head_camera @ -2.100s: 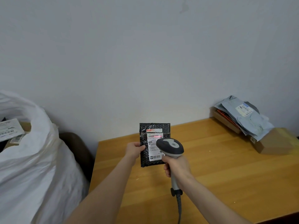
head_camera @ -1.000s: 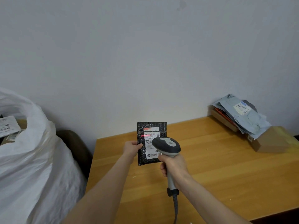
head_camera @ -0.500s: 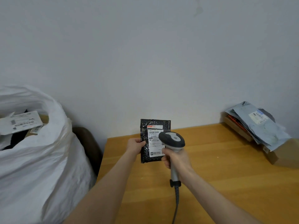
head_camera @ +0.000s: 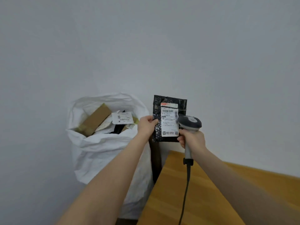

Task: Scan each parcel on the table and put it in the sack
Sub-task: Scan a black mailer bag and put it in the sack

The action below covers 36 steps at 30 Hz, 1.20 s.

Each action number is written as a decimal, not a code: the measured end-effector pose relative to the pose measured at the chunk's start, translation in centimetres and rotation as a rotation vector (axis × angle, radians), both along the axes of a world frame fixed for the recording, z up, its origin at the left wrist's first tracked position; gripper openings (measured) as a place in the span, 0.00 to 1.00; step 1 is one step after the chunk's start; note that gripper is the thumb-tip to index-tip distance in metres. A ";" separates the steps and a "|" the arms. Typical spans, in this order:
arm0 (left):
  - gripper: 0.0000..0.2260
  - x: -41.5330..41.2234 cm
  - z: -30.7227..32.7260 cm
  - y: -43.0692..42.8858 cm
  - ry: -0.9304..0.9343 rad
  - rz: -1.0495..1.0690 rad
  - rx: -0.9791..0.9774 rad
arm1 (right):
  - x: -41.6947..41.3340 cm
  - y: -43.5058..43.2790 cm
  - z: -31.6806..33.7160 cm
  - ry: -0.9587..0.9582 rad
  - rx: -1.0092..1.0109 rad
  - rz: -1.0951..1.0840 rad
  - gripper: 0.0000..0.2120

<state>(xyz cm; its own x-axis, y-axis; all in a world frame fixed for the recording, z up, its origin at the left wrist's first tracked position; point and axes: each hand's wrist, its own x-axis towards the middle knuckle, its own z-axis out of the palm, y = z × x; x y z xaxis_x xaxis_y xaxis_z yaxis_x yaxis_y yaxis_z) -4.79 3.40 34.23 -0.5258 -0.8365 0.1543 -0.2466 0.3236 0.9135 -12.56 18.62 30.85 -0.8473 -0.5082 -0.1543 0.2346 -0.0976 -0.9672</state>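
My left hand [head_camera: 146,125] pinches one black parcel [head_camera: 168,118]; my right hand [head_camera: 193,139] grips one scanner [head_camera: 190,123]. One sack [head_camera: 103,148] stands beside the table [head_camera: 203,192].

A makeshift parcel-sorting corner of a plain room: bare white wall [head_camera: 146,46], wooden table [head_camera: 167,200], a white sack [head_camera: 103,153] stuffed with a cardboard box [head_camera: 95,119] and labelled packets [head_camera: 122,117], a corded barcode scanner [head_camera: 190,123], and a black bubble mailer [head_camera: 157,109] bearing a printed shipping label [head_camera: 169,120]
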 end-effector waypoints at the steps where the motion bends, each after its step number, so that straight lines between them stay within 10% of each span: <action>1: 0.06 1.0 1.0 -1.5 0.023 0.033 -0.004 | 0.6 -1.4 0.8 0.014 -0.009 0.014 0.05; 18: 0.17 8.3 2.0 -30.8 -0.100 0.528 -0.009 | 0.4 -20.6 1.4 -0.012 0.134 -0.147 0.03; 22: 0.33 6.6 0.4 -31.8 -0.341 0.413 0.034 | -0.4 -21.8 0.3 -0.045 0.145 -0.185 0.03; 36: 0.19 -5.5 2.0 -13.4 -0.407 -0.259 -0.749 | -0.5 -11.2 -1.8 -0.218 0.078 -0.323 0.03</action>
<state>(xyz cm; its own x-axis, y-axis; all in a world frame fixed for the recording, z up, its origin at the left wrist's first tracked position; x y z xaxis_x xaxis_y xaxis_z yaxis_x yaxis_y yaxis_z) -10.31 -9.97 36.24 -0.8177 -0.4384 0.3729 -0.3419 0.8912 0.2980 -13.03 7.40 29.08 -0.9047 -0.2001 -0.3762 0.4049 -0.1282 -0.9054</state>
